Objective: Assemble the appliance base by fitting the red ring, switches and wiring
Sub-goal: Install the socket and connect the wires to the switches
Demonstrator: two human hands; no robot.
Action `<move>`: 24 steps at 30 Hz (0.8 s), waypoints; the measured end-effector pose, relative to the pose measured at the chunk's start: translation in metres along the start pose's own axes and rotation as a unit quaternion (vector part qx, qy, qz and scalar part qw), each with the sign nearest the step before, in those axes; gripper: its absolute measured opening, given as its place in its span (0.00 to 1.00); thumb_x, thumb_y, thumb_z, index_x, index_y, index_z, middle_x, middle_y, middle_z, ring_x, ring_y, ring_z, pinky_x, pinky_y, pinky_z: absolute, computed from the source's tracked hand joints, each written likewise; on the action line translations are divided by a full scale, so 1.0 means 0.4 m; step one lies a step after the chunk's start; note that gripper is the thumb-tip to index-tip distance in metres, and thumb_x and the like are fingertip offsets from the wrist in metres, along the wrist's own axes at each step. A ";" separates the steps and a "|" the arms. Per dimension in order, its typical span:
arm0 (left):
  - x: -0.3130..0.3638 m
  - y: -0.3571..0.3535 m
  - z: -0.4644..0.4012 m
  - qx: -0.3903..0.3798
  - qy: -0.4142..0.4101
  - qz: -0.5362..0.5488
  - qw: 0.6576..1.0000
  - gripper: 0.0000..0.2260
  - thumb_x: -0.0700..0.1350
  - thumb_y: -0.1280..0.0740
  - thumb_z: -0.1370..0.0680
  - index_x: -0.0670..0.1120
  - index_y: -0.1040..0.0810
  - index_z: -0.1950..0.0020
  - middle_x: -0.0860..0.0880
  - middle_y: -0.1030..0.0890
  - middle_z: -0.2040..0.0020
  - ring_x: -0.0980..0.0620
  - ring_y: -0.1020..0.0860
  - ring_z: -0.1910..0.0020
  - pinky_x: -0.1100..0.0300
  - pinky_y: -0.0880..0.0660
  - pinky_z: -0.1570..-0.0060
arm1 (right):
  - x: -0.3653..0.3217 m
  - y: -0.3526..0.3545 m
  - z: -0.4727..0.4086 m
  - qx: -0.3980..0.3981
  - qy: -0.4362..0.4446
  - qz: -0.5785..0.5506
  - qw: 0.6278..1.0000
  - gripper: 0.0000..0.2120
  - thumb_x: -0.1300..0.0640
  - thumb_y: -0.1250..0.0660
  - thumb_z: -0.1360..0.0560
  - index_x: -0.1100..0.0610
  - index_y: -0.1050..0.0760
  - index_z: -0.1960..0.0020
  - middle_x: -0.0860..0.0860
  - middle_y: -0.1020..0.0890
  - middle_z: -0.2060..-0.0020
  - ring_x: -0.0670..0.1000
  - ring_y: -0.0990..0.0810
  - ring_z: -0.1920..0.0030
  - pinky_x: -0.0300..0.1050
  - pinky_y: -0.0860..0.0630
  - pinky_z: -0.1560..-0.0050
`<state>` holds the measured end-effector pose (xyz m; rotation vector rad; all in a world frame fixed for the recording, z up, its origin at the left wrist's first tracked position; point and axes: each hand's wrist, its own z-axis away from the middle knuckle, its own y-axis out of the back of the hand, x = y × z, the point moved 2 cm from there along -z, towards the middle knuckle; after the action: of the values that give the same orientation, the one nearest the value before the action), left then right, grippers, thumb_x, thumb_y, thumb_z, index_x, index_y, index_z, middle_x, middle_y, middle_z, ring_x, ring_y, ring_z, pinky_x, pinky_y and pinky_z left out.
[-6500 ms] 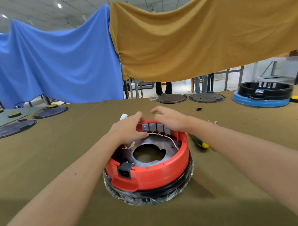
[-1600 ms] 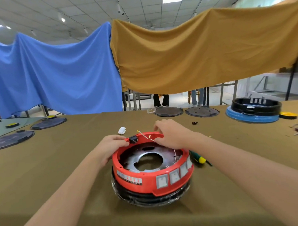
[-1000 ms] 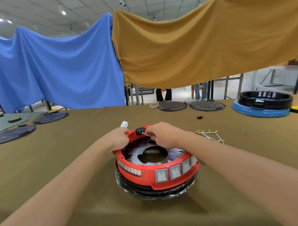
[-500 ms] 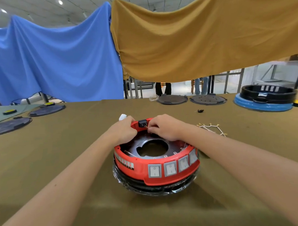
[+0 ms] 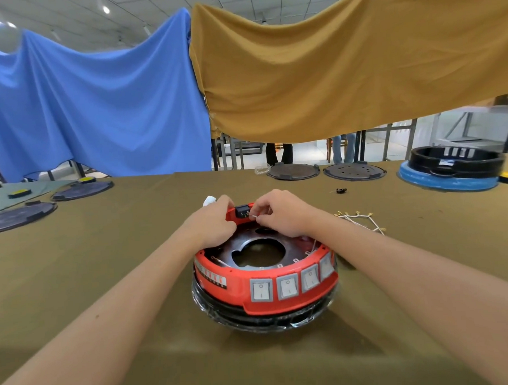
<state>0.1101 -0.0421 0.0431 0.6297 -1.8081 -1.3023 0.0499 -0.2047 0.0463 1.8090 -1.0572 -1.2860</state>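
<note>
The round red plastic ring (image 5: 266,290) sits flat on the black appliance base (image 5: 264,317) on the olive tablecloth (image 5: 105,271), its four grey rocker switches (image 5: 289,287) facing the wearer and black socket (image 5: 242,211) at the far rim. Left hand (image 5: 212,224) grips that rim beside the socket; right hand (image 5: 280,213) pinches a thin white wire (image 5: 253,217) at the socket

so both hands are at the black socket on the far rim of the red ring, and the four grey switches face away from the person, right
Not quite: the head view shows the four grey switches facing the person, on the near side of the red ring. The left hand and right hand are at the black socket on the far rim.
</note>
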 end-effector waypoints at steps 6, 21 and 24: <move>0.009 0.010 0.014 0.053 -0.075 0.099 0.991 0.13 0.42 0.38 0.19 0.52 0.30 0.35 0.46 0.31 0.37 0.47 0.26 0.41 0.51 0.30 0.36 | -0.003 0.000 -0.001 -0.004 0.008 -0.018 1.000 0.06 0.58 0.33 0.22 0.52 0.18 0.48 0.45 0.19 0.61 0.46 0.21 0.59 0.40 0.27 0.56; 0.020 0.015 0.022 0.069 -0.133 0.052 0.987 0.08 0.48 0.31 0.21 0.55 0.27 0.58 0.52 0.30 0.49 0.52 0.27 0.48 0.60 0.33 0.48 | -0.005 0.005 0.001 0.015 0.016 -0.046 0.999 0.04 0.54 0.31 0.23 0.49 0.18 0.54 0.41 0.20 0.68 0.39 0.24 0.66 0.32 0.33 0.65; 0.022 0.013 0.021 0.063 -0.136 0.030 0.988 0.09 0.47 0.31 0.21 0.53 0.28 0.60 0.50 0.29 0.47 0.52 0.27 0.48 0.60 0.33 0.49 | -0.002 0.002 0.002 0.014 0.013 -0.044 0.999 0.04 0.54 0.31 0.23 0.50 0.17 0.54 0.41 0.20 0.67 0.38 0.24 0.66 0.30 0.33 0.65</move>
<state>0.0985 -0.0427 0.0495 0.4792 -2.1280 -1.2902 0.0488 -0.2043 0.0472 1.9062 -0.9957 -1.3029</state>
